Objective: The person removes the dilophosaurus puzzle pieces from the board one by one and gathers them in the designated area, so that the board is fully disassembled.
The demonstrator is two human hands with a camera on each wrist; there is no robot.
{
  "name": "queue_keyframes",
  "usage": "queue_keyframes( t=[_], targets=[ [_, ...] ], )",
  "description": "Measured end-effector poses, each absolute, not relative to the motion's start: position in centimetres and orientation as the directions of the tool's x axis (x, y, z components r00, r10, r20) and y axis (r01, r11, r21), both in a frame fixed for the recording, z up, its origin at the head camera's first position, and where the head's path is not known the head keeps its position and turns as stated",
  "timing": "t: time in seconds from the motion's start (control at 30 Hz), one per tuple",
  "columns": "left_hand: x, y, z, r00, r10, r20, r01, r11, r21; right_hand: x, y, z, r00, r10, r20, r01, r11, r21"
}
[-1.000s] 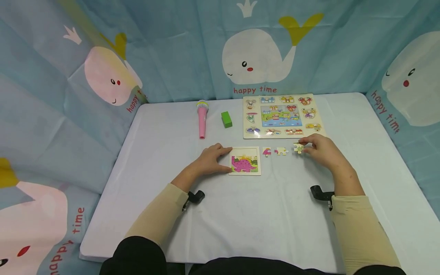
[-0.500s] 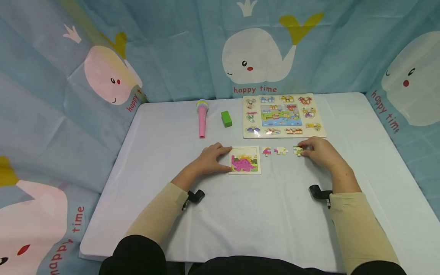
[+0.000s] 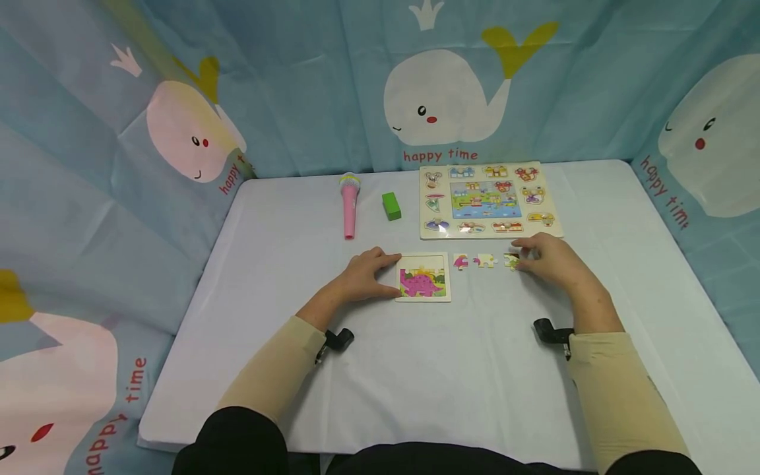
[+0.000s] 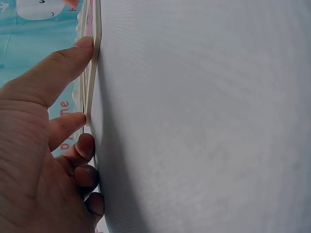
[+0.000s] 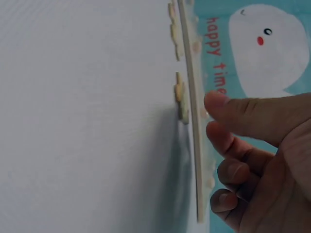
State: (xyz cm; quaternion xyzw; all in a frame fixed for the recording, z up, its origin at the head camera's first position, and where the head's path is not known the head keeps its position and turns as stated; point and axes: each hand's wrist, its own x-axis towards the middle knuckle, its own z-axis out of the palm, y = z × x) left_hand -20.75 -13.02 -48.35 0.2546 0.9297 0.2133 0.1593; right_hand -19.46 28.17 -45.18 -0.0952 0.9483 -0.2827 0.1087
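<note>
Piece (image 3: 510,261): lay at the right hand's (image 3: 552,260) thumb.
Two more pieces (image 3: 485,261): lay between the hands.
Frame (image 3: 423,262): lay just right of the left hand (image 3: 361,276).
Left hand: thumb and forefinger spread wide, resting on the frame's edge.
Right hand: thumb and forefinger slightly parted, apparently holding nothing.
Piece edges: a light pinch, frame steadied, seemed wisest.

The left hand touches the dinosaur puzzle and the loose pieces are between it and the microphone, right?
Only the place of the loose pieces is wrong: the head view shows them between the dinosaur puzzle and the right hand. The left hand does touch that puzzle.
</note>
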Motion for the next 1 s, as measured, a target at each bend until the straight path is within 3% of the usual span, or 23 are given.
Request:
queue_keyframes(
  t=[0.17,0.7,1.0],
  targets=[
    [-20.7,-13.0,-48.5,-0.821,0.540,-0.185,0.405,0.779,0.479,-18.9,27.6,-44.3,-0.970,-0.219,-0.106,-0.111,0.787,-0.606],
    [-20.7,-13.0,-48.5,-0.819,0.544,-0.182,0.406,0.774,0.486,-18.0,23.6,-41.0,-0.951,-0.297,0.087,-0.276,0.683,-0.676],
    [-20.8,-13.1,-48.3,-0.819,0.541,-0.192,0.395,0.774,0.495,-18.8,20.2,-40.2,-0.927,-0.366,0.076,-0.311,0.645,-0.698]
  ],
)
